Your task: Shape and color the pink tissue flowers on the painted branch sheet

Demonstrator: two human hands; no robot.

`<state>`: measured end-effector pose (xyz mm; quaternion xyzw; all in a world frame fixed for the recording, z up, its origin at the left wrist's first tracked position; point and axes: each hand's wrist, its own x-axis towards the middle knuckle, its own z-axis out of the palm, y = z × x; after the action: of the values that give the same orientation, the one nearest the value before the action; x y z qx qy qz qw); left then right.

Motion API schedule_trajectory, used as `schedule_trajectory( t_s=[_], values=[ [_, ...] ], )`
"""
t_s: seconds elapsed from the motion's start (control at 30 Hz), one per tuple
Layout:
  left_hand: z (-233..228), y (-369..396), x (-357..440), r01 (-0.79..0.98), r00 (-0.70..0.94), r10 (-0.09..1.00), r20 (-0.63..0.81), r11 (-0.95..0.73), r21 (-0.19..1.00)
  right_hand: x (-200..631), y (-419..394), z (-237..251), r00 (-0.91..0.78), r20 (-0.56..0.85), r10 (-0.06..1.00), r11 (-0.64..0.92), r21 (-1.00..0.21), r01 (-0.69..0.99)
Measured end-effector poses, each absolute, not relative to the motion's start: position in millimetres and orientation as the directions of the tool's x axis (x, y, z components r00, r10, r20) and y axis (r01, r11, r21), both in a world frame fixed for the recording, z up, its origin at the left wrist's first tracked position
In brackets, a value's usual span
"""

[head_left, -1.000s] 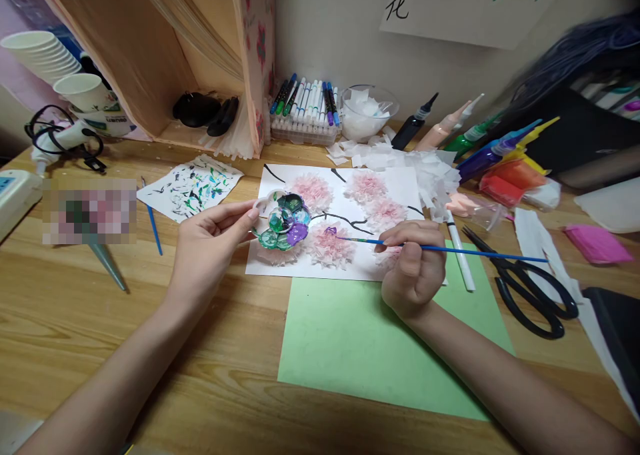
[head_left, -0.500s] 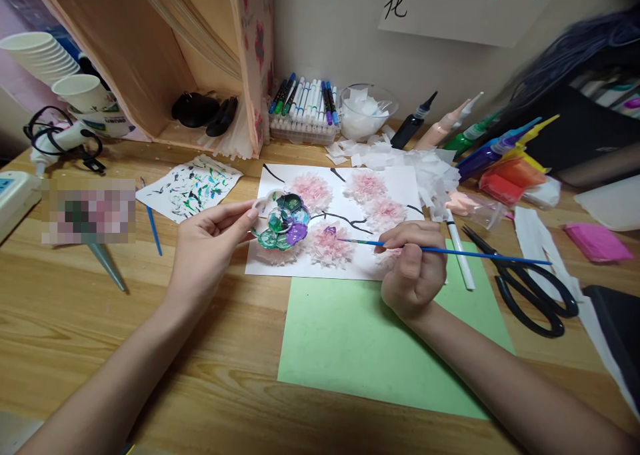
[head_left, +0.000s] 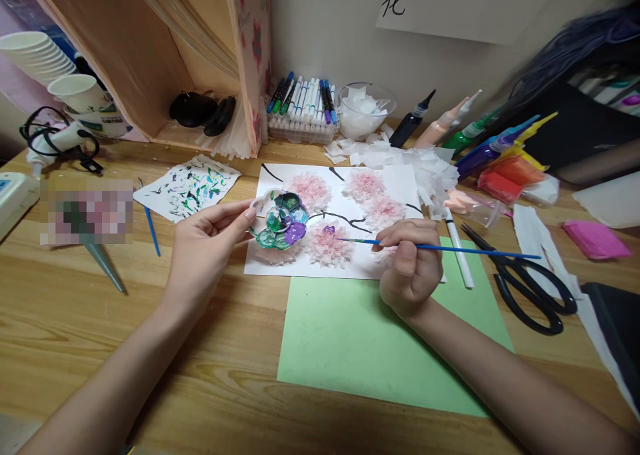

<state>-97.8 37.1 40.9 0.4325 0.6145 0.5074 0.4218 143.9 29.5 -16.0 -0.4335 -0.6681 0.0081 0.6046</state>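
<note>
1. Head view: the left hand [head_left: 203, 251] pinches a paint palette [head_left: 280, 219] over the white paper [head_left: 395, 181] on the counter [head_left: 75, 321].
2. The right hand [head_left: 411, 268] grips a blue brush [head_left: 450, 249], its tip on a pink paper flower [head_left: 327, 245].

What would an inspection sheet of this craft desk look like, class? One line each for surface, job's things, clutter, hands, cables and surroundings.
Surface: wooden desk, with a green sheet near the front edge.
Job's things: white sheet with pink tissue flowers and black branch lines; paint palette holding green, blue and purple paint; thin blue paintbrush, tip at a purple dab.
Clutter: black scissors, white pen, tissue scraps, paint-smeared paper, second blue brush.
Hands: left hand holds the palette; right hand grips the paintbrush.
Cables: black cord coiled at far left.
Surroundings: marker set, paint bottles, paper cups, wooden shelf.
</note>
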Motion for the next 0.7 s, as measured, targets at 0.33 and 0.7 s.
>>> schedule_trajectory(
  t_s=[0.33,0.7],
  values=[
    [40.6,36.3,-98.9,0.097,-0.263,0.961,-0.088,0.117,0.988,145.0,29.2,-17.0,0.098,0.798,0.594,0.619,-0.532,0.577],
    [44.0,35.1,-99.6,0.019,-0.203,0.975,-0.089,0.095,0.995,145.7,24.6,-10.9,0.039,0.881,0.471,0.719,-0.41,0.562]
  ],
)
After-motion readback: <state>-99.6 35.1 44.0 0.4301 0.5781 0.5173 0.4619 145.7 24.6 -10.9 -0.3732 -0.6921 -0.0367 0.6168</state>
